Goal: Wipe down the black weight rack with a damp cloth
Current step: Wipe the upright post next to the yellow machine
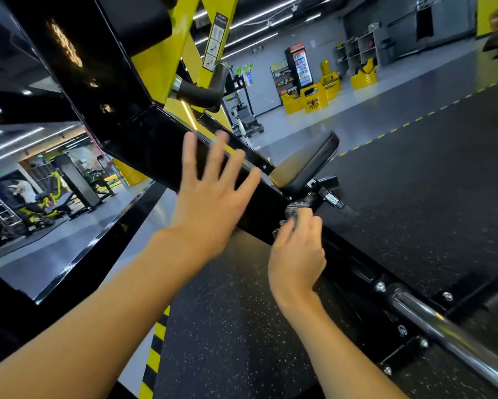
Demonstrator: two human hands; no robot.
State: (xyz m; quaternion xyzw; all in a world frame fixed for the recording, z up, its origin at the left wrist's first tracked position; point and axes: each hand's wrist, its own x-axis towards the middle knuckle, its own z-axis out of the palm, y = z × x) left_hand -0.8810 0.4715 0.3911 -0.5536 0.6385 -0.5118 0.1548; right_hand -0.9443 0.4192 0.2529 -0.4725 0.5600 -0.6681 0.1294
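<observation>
The black weight rack is a glossy black steel frame that runs slantwise from the upper left down to the lower right. My left hand lies against its slanted beam with the fingers spread and straight. Lower on the same beam, my right hand grips a small crumpled grey patterned cloth and holds it against the beam's lower part. Most of the cloth is hidden inside my fingers.
A yellow frame part with a black handle stands behind the beam. A padded seat sits just past my hands. A chrome bar sticks out at lower right. Black speckled rubber floor lies around; yellow bins stand far off.
</observation>
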